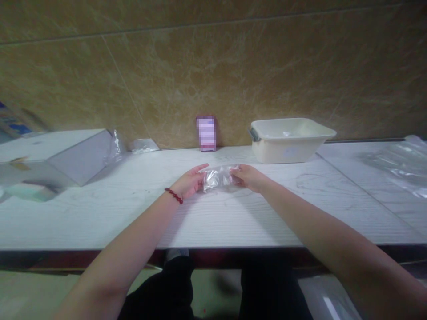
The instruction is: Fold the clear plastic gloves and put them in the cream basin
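Observation:
A crinkled clear plastic bag (pixel 216 178) is stretched between my two hands just above the white wood-grain table (pixel 220 222). My left hand (pixel 191 181) grips its left end, with the thumb and fingers closed on the film; a dark red bead bracelet (pixel 174 195) circles that wrist. At the other end, my right hand (pixel 250 177) has its fingers pinched on the plastic. Glare on the film hides whether anything lies inside.
A phone (pixel 207 133) leans against the tiled wall behind my hands. To its right stands a cream plastic tub (pixel 288 149) with a grey handle clip. A white box (pixel 76 155) sits at the left, and more clear plastic (pixel 403 162) lies at the far right.

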### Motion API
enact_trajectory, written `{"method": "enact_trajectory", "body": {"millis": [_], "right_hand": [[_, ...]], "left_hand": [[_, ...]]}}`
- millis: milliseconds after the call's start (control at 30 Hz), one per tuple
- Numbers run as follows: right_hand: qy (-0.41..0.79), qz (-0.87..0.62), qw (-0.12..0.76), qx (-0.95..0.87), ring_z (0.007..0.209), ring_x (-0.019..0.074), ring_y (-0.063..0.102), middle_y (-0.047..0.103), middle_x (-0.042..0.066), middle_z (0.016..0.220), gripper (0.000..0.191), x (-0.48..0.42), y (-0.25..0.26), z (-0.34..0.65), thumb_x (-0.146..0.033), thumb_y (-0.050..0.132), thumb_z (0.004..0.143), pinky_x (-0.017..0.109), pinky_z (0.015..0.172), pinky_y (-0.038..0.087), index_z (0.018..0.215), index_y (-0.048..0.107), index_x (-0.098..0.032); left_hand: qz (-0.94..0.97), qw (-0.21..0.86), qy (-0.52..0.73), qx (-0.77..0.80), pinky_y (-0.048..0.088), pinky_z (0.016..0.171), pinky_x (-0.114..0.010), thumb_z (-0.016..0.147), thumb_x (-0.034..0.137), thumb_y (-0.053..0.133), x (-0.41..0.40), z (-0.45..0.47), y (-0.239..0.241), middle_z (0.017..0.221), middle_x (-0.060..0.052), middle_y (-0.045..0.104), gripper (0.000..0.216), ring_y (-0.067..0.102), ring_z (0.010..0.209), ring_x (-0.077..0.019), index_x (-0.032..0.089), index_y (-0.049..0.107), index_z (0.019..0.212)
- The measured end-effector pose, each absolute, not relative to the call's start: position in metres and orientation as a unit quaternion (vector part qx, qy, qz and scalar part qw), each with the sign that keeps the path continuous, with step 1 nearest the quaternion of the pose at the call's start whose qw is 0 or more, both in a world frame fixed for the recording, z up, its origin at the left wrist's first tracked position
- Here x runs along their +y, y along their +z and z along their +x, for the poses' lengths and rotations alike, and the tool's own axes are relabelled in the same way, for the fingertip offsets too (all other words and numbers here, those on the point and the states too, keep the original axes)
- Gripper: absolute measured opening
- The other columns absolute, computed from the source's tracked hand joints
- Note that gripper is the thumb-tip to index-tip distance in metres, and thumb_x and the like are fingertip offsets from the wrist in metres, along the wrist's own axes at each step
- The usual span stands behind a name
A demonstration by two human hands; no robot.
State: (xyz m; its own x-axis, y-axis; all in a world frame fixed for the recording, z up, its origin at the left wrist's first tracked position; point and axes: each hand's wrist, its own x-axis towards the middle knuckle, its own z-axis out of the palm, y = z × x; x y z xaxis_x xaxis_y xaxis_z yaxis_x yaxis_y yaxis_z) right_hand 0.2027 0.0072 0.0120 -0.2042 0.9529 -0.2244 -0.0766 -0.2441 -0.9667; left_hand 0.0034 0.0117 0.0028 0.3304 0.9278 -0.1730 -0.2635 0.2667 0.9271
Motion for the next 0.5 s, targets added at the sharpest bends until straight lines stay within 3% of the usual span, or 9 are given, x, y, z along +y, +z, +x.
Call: {"method": "enact_trajectory", "body": {"millis": [233, 500], "right_hand": [[0.628, -0.469, 0.406, -0.47, 0.048, 0.0064, 0.048, 0.052, -0.002, 0.056, 0.008, 0.012, 0.005, 0.204, -0.021, 0.054, 0.071, 0.018, 0.047, 0.041, 0.067, 0.051, -0.015], [0.558, -0.485, 0.431, -0.517, 0.043, 0.0048, 0.039, 0.045, -0.005, 0.049, 0.016, 0.02, -0.004, 0.206, -0.028, 0.052, 0.071, 0.016, 0.041, 0.031, 0.063, 0.048, -0.015]], "left_hand": [[0.44, 0.668, 0.431, 0.418, 0.047, 0.061, -0.023, 0.076, 0.007, 0.047, 0.013, 0.006, -0.001, 0.079, -0.008, 0.061, 0.022, 0.058, 0.064, -0.0109, 0.009, 0.053, 0.098], [0.425, 0.672, 0.449, 0.409, 0.047, 0.063, -0.025, 0.075, 0.01, 0.047, 0.012, 0.007, 0.003, 0.08, -0.009, 0.061, 0.02, 0.059, 0.065, -0.012, 0.009, 0.055, 0.093]]}}
